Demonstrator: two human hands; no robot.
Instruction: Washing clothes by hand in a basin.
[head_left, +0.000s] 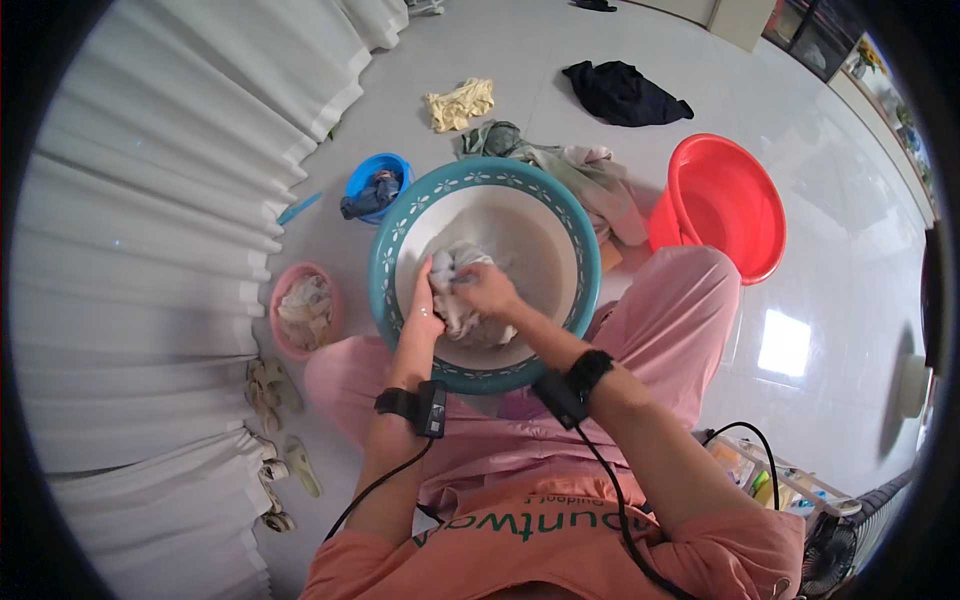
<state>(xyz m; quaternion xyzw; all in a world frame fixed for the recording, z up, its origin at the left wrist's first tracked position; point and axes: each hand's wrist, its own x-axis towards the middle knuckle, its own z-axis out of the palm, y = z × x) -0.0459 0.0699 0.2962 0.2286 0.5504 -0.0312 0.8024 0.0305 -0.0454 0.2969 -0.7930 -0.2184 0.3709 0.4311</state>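
A large round basin (384, 247) with a teal patterned rim and white inside stands between my knees, holding cloudy water (544, 255). In it lies a bunched, wet, whitish cloth (461, 319). Along the cloth's left side, my left hand (426, 304) grips it with the thumb up. My right hand (491, 291) curls over the top, its fingers closed on a fold. Something small and bluish-grey shows under the right fingers; whether it is cloth or a separate thing I cannot tell. The palms and part of the cloth's underside are hidden.
A red bucket (724, 202) stands at right and a crumpled greenish garment (585, 176) behind the basin. Farther off lie yellow (459, 103) and black cloths (626, 94). Blue (386, 165) and pink baskets (277, 330) with cloth, a slipper (301, 465) and white curtains (165, 247) are at left.
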